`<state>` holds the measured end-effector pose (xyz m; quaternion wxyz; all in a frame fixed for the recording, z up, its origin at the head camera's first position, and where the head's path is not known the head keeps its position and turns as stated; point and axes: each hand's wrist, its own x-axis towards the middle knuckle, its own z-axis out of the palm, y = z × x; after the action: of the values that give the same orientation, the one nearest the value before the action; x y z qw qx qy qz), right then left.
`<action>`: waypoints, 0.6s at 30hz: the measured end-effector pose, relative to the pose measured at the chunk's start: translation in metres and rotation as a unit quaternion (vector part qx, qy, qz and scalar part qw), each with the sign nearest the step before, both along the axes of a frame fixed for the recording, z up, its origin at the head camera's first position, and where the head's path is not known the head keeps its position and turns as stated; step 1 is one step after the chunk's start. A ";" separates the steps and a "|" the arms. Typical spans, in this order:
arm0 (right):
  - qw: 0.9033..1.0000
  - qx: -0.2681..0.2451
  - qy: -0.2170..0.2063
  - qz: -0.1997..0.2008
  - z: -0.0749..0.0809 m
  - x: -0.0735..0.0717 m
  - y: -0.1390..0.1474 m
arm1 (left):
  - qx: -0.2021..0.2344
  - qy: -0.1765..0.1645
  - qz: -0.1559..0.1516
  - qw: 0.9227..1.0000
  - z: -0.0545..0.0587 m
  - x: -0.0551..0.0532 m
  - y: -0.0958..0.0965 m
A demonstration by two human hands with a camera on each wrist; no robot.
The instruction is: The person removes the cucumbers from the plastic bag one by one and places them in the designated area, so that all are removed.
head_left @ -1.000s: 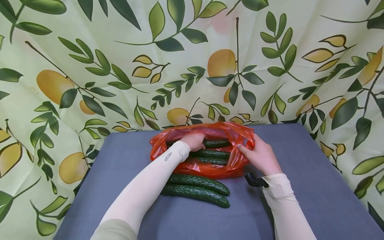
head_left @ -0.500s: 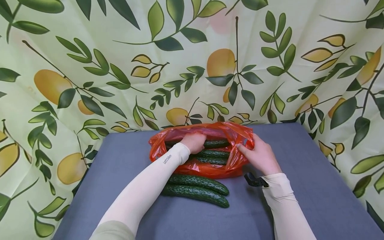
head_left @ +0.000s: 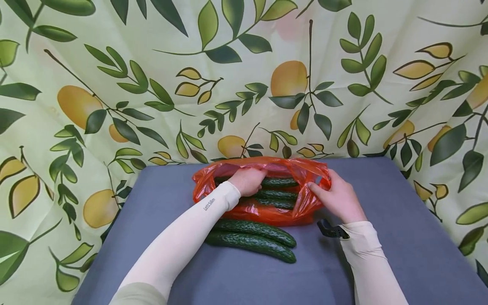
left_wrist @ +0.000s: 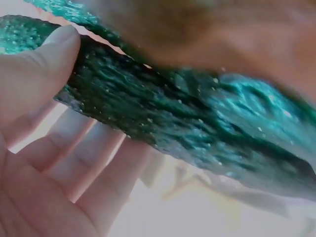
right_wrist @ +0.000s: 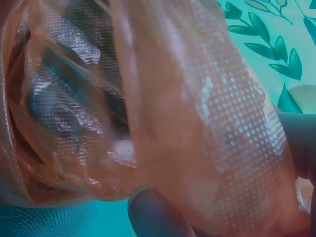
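Left hand point(head_left: 247, 182) inside a crinkled red plastic bag point(head_left: 274, 218), gripping a bumpy, elongated cucumber point(left_wrist: 138, 101), right hand point(head_left: 342, 198) pinching the bag's dot-textured film, two slightly curved cucumbers point(head_left: 251, 243) before it on blue-grey cloth point(head_left: 320, 271)

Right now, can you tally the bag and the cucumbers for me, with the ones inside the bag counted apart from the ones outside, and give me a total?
Red plastic bag: 1
Cucumbers showing inside it: 3
Cucumbers lying outside it: 2
Total in sight: 6; any hidden deeper inside can't be counted.
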<state>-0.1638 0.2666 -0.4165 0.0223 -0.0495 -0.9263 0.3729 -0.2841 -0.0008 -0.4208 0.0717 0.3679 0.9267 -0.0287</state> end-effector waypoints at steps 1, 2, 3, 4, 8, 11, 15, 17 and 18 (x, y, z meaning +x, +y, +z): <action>1.000 -0.001 0.000 -0.002 0.000 0.001 0.001 | 0.001 0.000 -0.005 1.000 0.001 0.000 0.000; 1.000 -0.002 -0.002 -0.004 0.001 0.002 0.001 | 0.002 0.001 -0.011 1.000 0.002 0.001 0.000; 1.000 -0.003 -0.003 -0.005 0.001 0.002 0.001 | 0.004 0.001 -0.014 1.000 0.003 0.001 0.000; 1.000 -0.004 -0.003 -0.004 0.001 0.003 0.001 | 0.004 0.000 -0.016 1.000 0.005 0.002 -0.001; 1.000 -0.005 -0.002 0.002 0.000 0.004 -0.001 | -0.001 -0.001 -0.015 1.000 0.010 0.005 -0.002; 1.000 -0.005 0.005 0.004 -0.001 0.004 -0.003 | -0.006 -0.006 -0.021 1.000 0.012 0.007 -0.004; 1.000 -0.006 0.014 0.002 0.000 0.005 -0.005 | -0.002 -0.020 -0.034 0.999 0.014 0.009 -0.008; 1.000 -0.006 0.015 0.003 0.000 0.005 -0.005 | 0.006 -0.032 -0.032 0.999 0.007 0.004 -0.011; 1.000 -0.007 0.014 0.004 0.000 0.006 -0.005 | 0.010 -0.039 -0.030 0.999 0.007 0.005 -0.013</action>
<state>-0.1583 0.2614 -0.4169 0.0332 -0.0407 -0.9235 0.3800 -0.2788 -0.0142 -0.4133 0.1034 0.3969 0.9120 -0.0068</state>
